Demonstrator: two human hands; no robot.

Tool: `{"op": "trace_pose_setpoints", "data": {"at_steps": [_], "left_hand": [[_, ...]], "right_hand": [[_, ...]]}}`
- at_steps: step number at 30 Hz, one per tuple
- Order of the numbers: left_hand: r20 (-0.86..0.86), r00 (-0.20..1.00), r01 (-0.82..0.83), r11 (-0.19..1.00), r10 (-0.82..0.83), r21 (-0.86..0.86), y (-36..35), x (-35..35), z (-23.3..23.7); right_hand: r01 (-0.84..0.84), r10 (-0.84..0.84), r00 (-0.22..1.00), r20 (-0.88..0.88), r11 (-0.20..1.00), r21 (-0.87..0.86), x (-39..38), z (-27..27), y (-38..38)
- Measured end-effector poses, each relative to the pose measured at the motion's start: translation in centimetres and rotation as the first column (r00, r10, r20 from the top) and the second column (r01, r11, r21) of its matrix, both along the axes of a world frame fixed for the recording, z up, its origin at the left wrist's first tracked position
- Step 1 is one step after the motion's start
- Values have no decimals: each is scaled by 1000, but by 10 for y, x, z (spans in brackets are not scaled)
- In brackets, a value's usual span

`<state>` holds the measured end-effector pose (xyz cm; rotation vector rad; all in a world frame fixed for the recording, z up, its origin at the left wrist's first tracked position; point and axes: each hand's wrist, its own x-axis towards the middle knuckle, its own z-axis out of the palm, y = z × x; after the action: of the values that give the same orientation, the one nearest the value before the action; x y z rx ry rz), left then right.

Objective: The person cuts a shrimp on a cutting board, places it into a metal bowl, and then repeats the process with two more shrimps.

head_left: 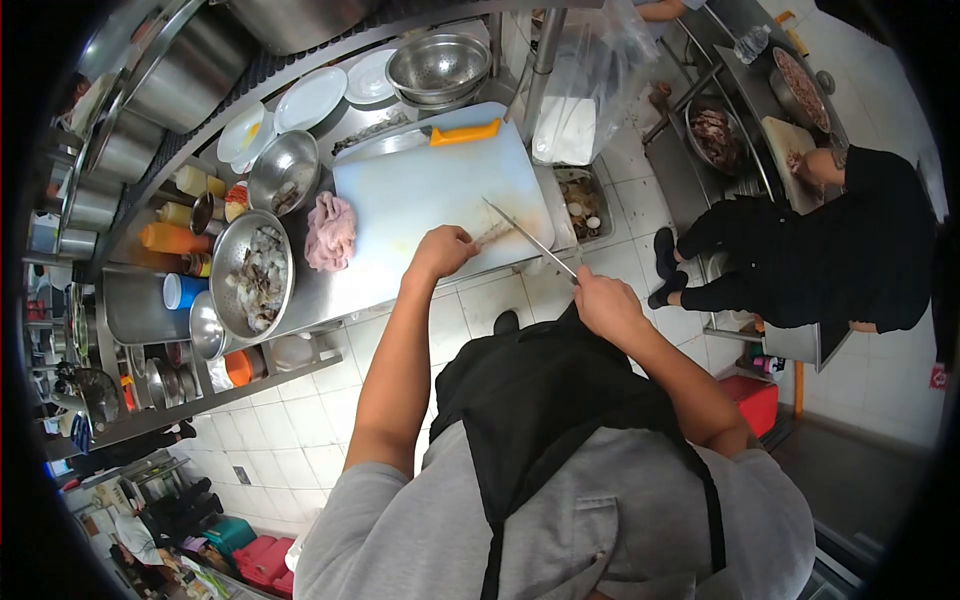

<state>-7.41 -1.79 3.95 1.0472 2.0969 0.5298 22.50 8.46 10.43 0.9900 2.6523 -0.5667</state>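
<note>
My right hand (pixel 607 306) is closed round the handle of a knife (pixel 530 235), whose thin blade points up and left over the white cutting board (pixel 400 195). My left hand (pixel 442 250) is at the board's front edge, its fingers pinched on a small shrimp (pixel 492 235) lying beside the blade. Left of the board, a steel bowl (pixel 284 238) holds several greyish shrimp (pixel 258 275). A crumpled pink cloth (pixel 329 232) sits between that bowl and the board. Across the board's far edge lies a second knife with a yellow handle (pixel 465 132).
A smaller steel bowl (pixel 262 170), white plates (pixel 310 98) and a colander (pixel 438 66) stand behind. Past the board's right end is a bin of scraps (pixel 580 205). To the right, another person in black (pixel 820 240) works at a counter with a meat bowl (pixel 714 138).
</note>
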Motion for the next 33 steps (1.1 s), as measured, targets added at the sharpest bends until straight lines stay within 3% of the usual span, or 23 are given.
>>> {"op": "trace_pose_setpoints", "data": {"at_steps": [2, 5, 6, 9, 10, 13, 17, 21, 24, 30, 33], "left_hand": [[-429, 901, 45, 998, -60, -46, -3, 20, 27], [-599, 792, 182, 983, -123, 39, 14, 61, 51], [-639, 760, 202, 978, -121, 55, 19, 64, 32], [-465, 865, 170, 982, -189, -82, 26, 38, 7], [-462, 867, 195, 980, -187, -30, 23, 31, 5], [-561, 788, 240, 965, -255, -103, 17, 27, 23], [-750, 632, 332, 943, -197, 32, 32, 61, 4], [-574, 811, 113, 993, -109, -29, 37, 61, -12], [-559, 828, 75, 997, -46, 29, 27, 59, -21], [-689, 723, 147, 987, -60, 68, 29, 72, 6], [-649, 756, 133, 991, -84, 27, 37, 68, -5]], "right_hand": [[-8, 8, 1000, 15, 1000, 5, 2, 0, -1], [-8, 8, 1000, 13, 1000, 1, 0, 1, -2], [-6, 6, 1000, 17, 1000, 9, -2, 0, -2], [1, -1, 1000, 26, 1000, 26, -4, 0, 0], [1, -2, 1000, 28, 1000, 21, -5, 2, 0], [4, -4, 1000, 21, 1000, 5, -6, 5, -3], [7, -7, 1000, 15, 1000, 5, -9, 6, -2], [25, -25, 1000, 11, 1000, 6, -7, 7, -2], [33, -33, 999, 23, 999, -6, -6, 8, -5], [23, -23, 999, 29, 1000, -1, -3, 5, -4], [18, -18, 999, 28, 1000, 2, -5, 6, -4]]}}
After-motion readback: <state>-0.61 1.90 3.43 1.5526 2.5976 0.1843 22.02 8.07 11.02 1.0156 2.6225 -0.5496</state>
